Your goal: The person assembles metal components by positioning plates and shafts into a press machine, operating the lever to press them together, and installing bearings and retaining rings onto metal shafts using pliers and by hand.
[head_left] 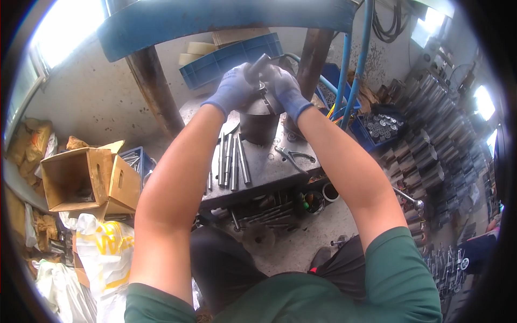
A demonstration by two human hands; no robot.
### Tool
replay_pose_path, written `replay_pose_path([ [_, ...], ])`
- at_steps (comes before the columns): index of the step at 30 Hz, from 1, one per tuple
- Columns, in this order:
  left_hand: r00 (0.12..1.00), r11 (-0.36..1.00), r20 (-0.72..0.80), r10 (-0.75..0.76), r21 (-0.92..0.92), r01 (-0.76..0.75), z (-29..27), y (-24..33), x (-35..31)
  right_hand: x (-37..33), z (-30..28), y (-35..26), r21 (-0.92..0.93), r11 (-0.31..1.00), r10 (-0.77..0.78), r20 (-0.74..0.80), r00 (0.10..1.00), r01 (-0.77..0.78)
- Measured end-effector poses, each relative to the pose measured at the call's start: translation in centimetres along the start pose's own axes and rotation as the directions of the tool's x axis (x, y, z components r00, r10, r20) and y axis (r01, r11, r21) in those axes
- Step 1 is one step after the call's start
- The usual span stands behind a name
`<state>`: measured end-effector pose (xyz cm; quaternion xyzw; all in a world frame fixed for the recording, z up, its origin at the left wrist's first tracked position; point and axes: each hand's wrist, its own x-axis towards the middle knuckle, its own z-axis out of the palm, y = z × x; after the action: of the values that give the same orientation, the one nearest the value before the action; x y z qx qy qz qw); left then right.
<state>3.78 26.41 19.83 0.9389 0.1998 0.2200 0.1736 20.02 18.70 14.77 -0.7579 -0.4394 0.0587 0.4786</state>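
Observation:
Both my hands wear pale gloves with blue cuffs and meet over a round dark metal block [257, 126] on the steel worktable [272, 172]. My left hand [237, 89] is closed around a short grey metal cylinder [260, 64], which tilts up to the right. My right hand [286, 89] is closed close beside it, its fingertips hidden, so what it grips I cannot make out. A small bright ring [262, 85] shows between the hands on the block. Several steel rods [233, 161] lie left of the block, and pliers [293, 157] lie to its right.
A blue press frame [226, 19] spans overhead on rusty posts. Behind the table stands a blue crate [231, 59]. Open cardboard boxes [75, 180] and white bags [105, 247] crowd the left. On the right are a blue bin of metal parts [381, 128] and stacked metal bars [425, 145].

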Motion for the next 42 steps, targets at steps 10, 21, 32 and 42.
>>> replay_pose_path([
  [10, 0.986, 0.998, -0.168, 0.013, -0.056, -0.023, 1.6, 0.0, 0.0, 2.8, 1.6, 2.0, 0.737, 0.669, -0.148, 0.264, 0.953, -0.100],
  [21, 0.995, 0.994, -0.043, -0.092, -0.055, 0.089, 1.5, -0.5, 1.6, 2.9, -0.3, 1.9, 0.479, 0.875, -0.199, 0.222, 0.954, 0.071],
  [32, 0.996, 0.992, -0.085, -0.005, -0.124, -0.005, 0.6, 0.2, -0.4, 1.9, -0.1, -0.2, 0.531, 0.847, -0.121, 0.210, 0.970, -0.009],
  [42, 0.997, 0.997, 0.004, -0.076, -0.005, 0.076, 1.4, -1.3, 1.1, 1.7, 0.2, -0.2, 0.297, 0.938, -0.226, 0.130, 0.965, 0.179],
])
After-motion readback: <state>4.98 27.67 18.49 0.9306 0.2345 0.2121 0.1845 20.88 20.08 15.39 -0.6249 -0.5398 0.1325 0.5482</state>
